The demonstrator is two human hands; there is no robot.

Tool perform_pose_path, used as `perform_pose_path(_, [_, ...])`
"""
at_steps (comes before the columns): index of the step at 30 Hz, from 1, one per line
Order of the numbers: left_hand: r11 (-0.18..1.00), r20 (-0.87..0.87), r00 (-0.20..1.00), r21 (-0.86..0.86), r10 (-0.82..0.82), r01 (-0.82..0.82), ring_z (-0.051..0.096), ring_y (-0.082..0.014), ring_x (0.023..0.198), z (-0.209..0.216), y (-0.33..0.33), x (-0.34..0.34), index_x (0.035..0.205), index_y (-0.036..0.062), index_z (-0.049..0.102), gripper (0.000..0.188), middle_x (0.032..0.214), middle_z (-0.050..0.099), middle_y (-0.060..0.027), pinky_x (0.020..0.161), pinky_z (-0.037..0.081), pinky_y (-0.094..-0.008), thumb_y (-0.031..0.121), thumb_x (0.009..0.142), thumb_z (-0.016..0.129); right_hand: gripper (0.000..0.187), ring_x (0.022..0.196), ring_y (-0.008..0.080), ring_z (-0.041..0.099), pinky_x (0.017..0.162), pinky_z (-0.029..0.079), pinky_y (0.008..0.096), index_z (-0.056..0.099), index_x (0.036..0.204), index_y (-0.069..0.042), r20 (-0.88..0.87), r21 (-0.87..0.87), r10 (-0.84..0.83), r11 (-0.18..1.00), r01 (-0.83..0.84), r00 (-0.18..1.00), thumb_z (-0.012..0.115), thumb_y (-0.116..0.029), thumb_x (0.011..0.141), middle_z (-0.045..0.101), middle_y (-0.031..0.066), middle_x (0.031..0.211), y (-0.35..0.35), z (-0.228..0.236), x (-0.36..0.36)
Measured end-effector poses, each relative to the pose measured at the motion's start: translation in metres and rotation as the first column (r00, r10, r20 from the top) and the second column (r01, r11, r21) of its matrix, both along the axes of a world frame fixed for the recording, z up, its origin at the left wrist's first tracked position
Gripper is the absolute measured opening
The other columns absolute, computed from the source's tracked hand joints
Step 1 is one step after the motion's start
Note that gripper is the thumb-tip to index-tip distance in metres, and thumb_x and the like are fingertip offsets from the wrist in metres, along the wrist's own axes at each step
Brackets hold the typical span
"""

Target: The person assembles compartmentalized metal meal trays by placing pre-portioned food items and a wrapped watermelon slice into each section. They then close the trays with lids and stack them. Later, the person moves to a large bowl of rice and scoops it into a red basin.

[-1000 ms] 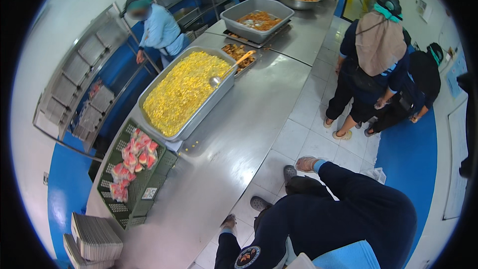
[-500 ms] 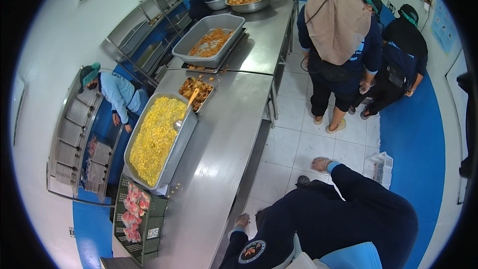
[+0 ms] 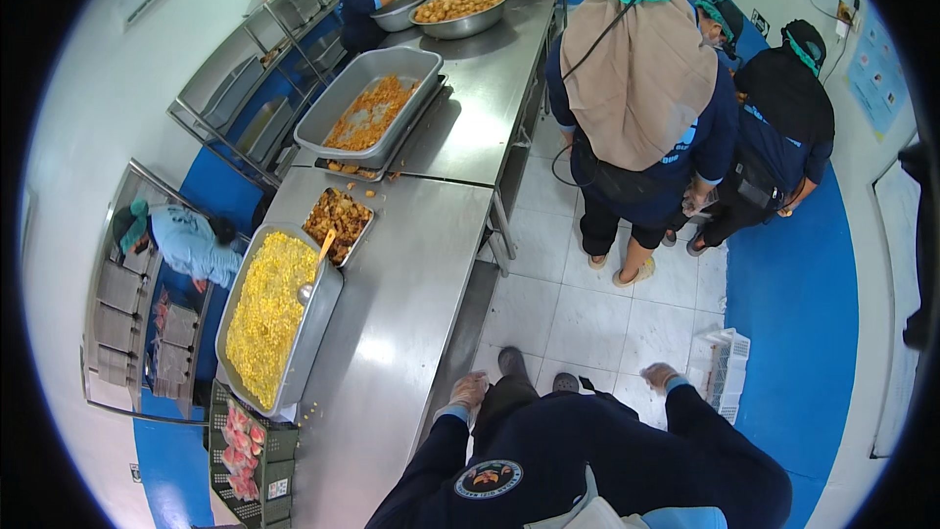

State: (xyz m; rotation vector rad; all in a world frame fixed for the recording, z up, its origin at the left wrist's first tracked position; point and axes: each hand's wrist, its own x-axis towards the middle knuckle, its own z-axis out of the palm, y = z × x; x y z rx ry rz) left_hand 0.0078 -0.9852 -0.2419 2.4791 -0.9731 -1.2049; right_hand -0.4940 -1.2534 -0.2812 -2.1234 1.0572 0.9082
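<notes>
Steel-grey metal forms the long desk [image 3: 392, 313] in the head view, running up from the lower left. Near its edge is the left hand [image 3: 468, 390], in a clear glove, fingers loose and nothing visible in its hold. The right hand [image 3: 660, 376], likewise gloved, is out over the tiled floor [image 3: 592, 318], slack and seemingly empty, nearest the white crate [image 3: 726, 372] by the blue wall.

On the desk, a grey tub [image 3: 311, 353] carries yellow corn [image 3: 266, 313], with a ladle [image 3: 305, 293] resting in it. Just below is a green crate [image 3: 281, 456] of red-and-white bagged pieces [image 3: 241, 451]; browned chunks [image 3: 338, 220] fill a small tray above. A co-worker in a beige headcover [image 3: 641, 69] stands ahead, back turned.
</notes>
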Motion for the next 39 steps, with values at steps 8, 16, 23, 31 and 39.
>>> perform_pose_path(8, [0.975,-0.198,0.976,-0.181,0.089,-0.125,0.062,-0.0319,0.127,0.037,-0.121,0.027,0.139,0.0152,0.062,0.046,0.131,0.068,-0.0174,0.107,0.047,-0.0399,0.038,0.099,0.056,0.047,0.117,0.0376,0.066,0.101,0.05,0.047,0.07,0.121,-0.005,0.103,0.266,-0.26,0.937,0.225,0.96,0.043,-0.039,0.103,0.069,0.0203,0.127,0.001,0.004,0.069])
perform_pose_path(16, [0.851,-0.674,0.737,-0.415,-0.049,-0.322,0.061,-0.0267,0.126,0.096,-0.326,0.084,0.139,0.0017,0.058,0.05,0.136,0.065,-0.0134,0.107,0.046,-0.0389,0.038,0.105,0.057,0.044,0.122,0.035,0.063,0.109,0.048,0.0445,0.071,0.121,-0.007,-0.003,-0.094,0.01,0.996,-0.01,1.0,0.041,-0.036,0.106,0.069,0.0184,0.129,-0.137,0.032,0.16])
perform_pose_path(23, [0.386,-0.252,0.908,-0.916,-0.335,-0.112,0.045,-0.029,0.144,0.233,-0.544,0.118,0.15,0.002,0.048,0.049,0.151,0.052,-0.0166,0.12,0.034,-0.039,0.027,0.108,0.052,0.053,0.13,0.0332,0.059,0.112,0.044,0.0408,0.067,0.13,-0.008,0.337,0.207,-0.71,0.697,0.687,0.619,0.048,-0.049,0.101,0.067,0.0166,0.134,-0.191,0.03,0.218])
perform_pose_path(31, [0.042,0.104,0.907,-0.99,-0.409,0.132,0.039,-0.0392,0.149,0.308,-0.704,0.087,0.157,-0.0043,0.033,0.059,0.159,0.041,-0.026,0.122,0.031,-0.044,0.024,0.107,0.05,0.047,0.117,0.0359,0.066,0.1,0.05,0.0446,0.074,0.109,-0.006,0.207,0.201,-0.712,0.703,0.683,0.672,0.051,-0.046,0.099,0.074,0.0166,0.117,-0.218,0.0,0.169])
perform_pose_path(39, [0.154,0.031,0.86,-0.98,-0.51,0.127,0.047,-0.0442,0.141,0.314,-0.717,0.092,0.15,-0.0074,0.043,0.067,0.15,0.049,-0.0299,0.118,0.035,-0.0463,0.037,0.102,0.053,0.037,0.079,0.018,0.063,0.07,0.052,0.0391,0.071,0.108,-0.009,0.057,0.32,-0.961,0.273,0.907,0.269,0.066,-0.044,0.097,0.068,0.004,0.088,-0.272,0.012,0.183])
